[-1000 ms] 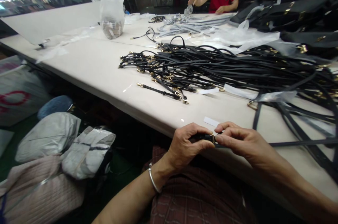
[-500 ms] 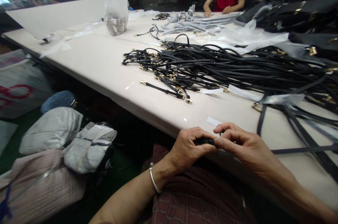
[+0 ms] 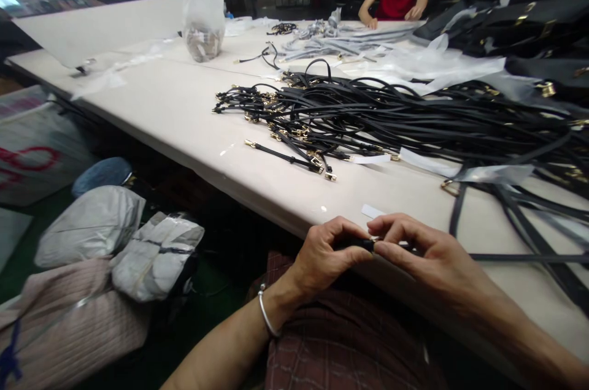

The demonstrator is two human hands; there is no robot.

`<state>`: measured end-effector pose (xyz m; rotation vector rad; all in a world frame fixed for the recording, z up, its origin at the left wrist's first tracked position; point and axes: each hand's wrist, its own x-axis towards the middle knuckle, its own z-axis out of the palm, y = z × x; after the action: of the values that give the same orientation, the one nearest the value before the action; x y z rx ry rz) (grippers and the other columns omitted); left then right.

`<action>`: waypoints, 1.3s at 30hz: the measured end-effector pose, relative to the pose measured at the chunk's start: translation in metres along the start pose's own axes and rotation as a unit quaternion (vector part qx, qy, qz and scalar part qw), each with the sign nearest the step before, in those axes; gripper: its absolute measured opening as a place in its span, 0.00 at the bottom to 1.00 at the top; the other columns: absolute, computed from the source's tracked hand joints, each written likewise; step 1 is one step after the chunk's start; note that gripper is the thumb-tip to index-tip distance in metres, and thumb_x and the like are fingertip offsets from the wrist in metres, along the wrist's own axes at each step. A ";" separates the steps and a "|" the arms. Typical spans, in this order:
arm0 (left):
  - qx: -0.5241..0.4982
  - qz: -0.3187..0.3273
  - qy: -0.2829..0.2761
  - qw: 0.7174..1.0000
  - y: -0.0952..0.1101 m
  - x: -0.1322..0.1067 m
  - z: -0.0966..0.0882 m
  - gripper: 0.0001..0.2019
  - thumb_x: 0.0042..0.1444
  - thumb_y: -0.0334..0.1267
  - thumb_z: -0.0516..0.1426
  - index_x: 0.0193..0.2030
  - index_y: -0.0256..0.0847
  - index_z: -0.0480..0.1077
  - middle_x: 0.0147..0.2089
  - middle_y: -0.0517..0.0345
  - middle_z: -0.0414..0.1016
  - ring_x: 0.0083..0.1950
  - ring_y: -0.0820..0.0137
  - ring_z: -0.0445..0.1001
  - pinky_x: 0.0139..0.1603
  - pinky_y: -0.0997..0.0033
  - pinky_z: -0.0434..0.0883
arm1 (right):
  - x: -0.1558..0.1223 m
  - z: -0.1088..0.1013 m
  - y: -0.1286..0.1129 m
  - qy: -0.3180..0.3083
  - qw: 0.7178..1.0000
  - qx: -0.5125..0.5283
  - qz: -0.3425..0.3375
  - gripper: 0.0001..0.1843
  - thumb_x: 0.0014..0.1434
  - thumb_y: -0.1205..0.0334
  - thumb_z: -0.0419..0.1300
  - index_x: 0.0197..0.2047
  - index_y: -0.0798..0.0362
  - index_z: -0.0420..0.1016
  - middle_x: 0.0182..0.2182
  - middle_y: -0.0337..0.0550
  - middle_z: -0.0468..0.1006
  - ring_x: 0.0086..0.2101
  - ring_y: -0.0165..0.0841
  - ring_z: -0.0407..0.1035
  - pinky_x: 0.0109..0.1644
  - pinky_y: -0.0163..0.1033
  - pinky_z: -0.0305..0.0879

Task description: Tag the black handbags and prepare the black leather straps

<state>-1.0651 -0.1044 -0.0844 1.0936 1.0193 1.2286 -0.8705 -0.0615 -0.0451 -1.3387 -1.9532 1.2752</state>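
Here, at the near table edge, the left hand (image 3: pixel 322 255) and right hand (image 3: pixel 423 252) pinch the end of a thin black leather strap (image 3: pixel 515 257) between closed fingertips, apparently steadying it; its length trails right, near the heap of black gold-clasped straps (image 3: pixel 391 114) on the cream table (image 3: pixel 175 114).

Both hands (image 3: pixel 381 249) pinched together, fingertip-to-fingertip.

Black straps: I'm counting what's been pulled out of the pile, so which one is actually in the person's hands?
The strap running right along the table's near edge, its end pinched between left hand and right hand; the others lie heaped in the pile.
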 end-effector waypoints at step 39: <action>-0.174 -0.193 -0.036 0.965 -0.015 -0.002 -0.019 0.13 0.52 0.44 0.64 0.33 0.35 0.72 0.30 0.56 0.74 0.28 0.76 0.67 0.29 0.77 0.64 | 0.011 0.040 -0.003 0.023 0.975 0.202 0.094 0.21 0.50 0.48 0.72 0.39 0.56 0.79 0.32 0.47 0.83 0.32 0.40 0.78 0.36 0.40 0.75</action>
<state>-1.0814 -0.1056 -0.1033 0.6247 0.8700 0.9927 -0.9073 -0.0697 -0.0633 -1.3470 -1.4561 1.6098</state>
